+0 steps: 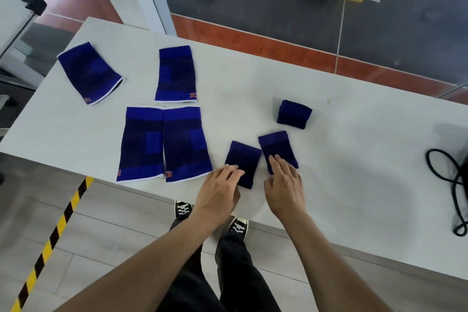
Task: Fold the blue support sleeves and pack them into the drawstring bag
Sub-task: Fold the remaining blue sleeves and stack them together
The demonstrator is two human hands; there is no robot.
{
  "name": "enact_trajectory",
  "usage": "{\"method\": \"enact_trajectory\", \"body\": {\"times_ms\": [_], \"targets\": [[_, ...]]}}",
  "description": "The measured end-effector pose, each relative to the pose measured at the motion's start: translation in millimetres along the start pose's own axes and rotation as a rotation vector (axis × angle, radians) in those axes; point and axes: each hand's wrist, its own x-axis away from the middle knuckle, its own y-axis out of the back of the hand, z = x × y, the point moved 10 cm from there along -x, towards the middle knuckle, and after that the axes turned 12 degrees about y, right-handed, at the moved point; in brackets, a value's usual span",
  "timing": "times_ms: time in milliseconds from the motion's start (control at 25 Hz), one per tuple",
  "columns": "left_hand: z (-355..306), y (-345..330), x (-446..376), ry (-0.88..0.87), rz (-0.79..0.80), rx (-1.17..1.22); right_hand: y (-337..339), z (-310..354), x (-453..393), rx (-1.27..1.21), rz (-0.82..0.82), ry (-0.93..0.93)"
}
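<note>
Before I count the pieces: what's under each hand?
The left hand rests on one small blue wristband, the right hand on another. Both lie flat on the white table. Anything beneath the bands is covered.

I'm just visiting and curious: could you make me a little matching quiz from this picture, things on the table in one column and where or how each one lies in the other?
Things
1. left hand
2. right hand
3. small folded sleeve
4. black cord

Places
A. lies alone, farther back on the table, touched by neither hand
B. at the table's far right edge
C. fingers rest on the right one of the two near folded sleeves
D. fingers rest on the left one of the two near folded sleeves

Pairs: 1-D, 2-C, 3-A, 4-B
</note>
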Motion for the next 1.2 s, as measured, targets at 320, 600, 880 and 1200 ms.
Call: {"method": "enact_trajectory", "body": {"times_ms": [320,600,880,1200], "targets": [[8,-11,-6,0.074,0.041,-0.261,1,34,7,0.1,-0.177,0.21],[15,6,-16,0.067,-0.001,-0.115,-11,54,6,0.222,-0.192,0.308],[46,31,-28,0.313,-0.166,-0.179,4,43,-6,0.243,-0.229,0.039],[50,20,-25,0.328,-0.128,0.011,-7,38,-19,-0.261,-0.151,-0.088]]}}
